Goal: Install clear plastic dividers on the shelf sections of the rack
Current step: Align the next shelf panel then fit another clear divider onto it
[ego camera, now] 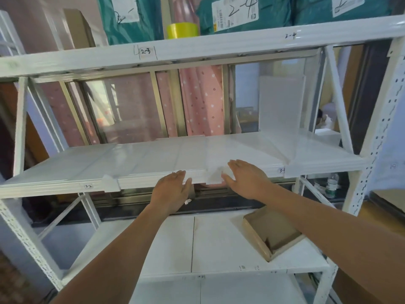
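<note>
Up close, the left hand (173, 191) lies flat, holding nothing, at the shelf (153, 154) lip; the right hand (243, 178) presses a frosted divider (215, 175) clip there. Seating it squarely should help. Farther back, another translucent divider (281, 104) stands upright.

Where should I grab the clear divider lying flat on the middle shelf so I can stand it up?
Take the clear divider by its front lip, which hooks over the shelf edge beside the right hand. Come from the front: the sheet lies flat on the shelf, so only that overhanging edge seems to offer a pinch.
</note>
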